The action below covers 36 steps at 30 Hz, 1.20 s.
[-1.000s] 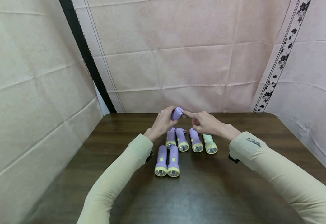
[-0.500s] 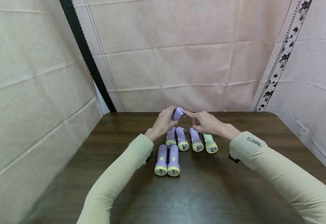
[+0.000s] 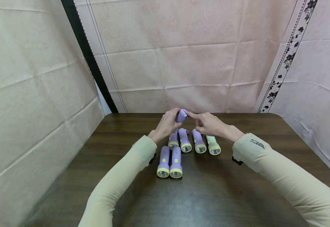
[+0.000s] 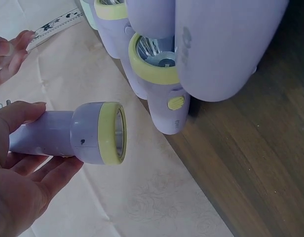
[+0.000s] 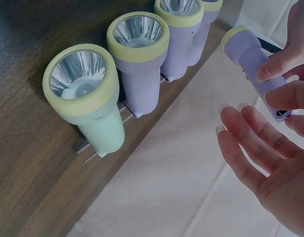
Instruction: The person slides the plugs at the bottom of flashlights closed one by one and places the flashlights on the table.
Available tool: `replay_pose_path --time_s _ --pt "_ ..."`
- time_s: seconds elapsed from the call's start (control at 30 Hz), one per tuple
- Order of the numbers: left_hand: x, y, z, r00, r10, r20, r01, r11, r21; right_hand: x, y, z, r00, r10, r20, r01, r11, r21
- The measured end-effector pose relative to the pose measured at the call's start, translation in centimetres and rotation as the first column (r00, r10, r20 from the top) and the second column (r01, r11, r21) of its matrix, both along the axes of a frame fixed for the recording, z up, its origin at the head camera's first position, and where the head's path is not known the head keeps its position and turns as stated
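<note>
My left hand (image 3: 167, 123) grips a purple flashlight (image 4: 51, 133) by its body, raised over the far edge of the table. Its yellow-rimmed lens end sticks out past the fingers in the left wrist view, and metal plug prongs (image 4: 7, 103) show at the tail. The right hand (image 3: 209, 124) stretches its index finger to that tail end. In the right wrist view its other fingers (image 5: 250, 133) spread loosely below the flashlight, holding nothing. Just under both hands, a row of flashlights, purple ones (image 3: 199, 143) and a mint green one (image 3: 213, 145), lies on the table.
Nearer to me, two more purple flashlights (image 3: 163, 160) lie side by side, lens ends toward me. Prongs (image 5: 88, 153) jut from the mint green one's tail. The dark wooden table (image 3: 210, 195) ends at a pale cloth backdrop (image 3: 165, 63).
The left hand and its flashlight have shifted slightly to the right, and the prongs show less in the head view. The right hand stays at the tail end; the flashlights on the table stay put.
</note>
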<state>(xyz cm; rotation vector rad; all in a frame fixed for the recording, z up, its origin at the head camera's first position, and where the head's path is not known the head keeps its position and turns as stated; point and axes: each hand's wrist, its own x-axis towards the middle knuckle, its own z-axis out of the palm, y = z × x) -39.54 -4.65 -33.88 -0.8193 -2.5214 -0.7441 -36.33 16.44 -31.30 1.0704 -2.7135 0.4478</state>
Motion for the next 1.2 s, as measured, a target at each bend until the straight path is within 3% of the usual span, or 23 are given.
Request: replay_pose_path --time_s 1.2 --pt "0.71 -0.22 -0.09 0.999 -0.033 0.03 0.034 0.999 -0.03 0.45 -0.06 -0.34 1.0 -0.007 0.005 0.007 1.0 -0.004"
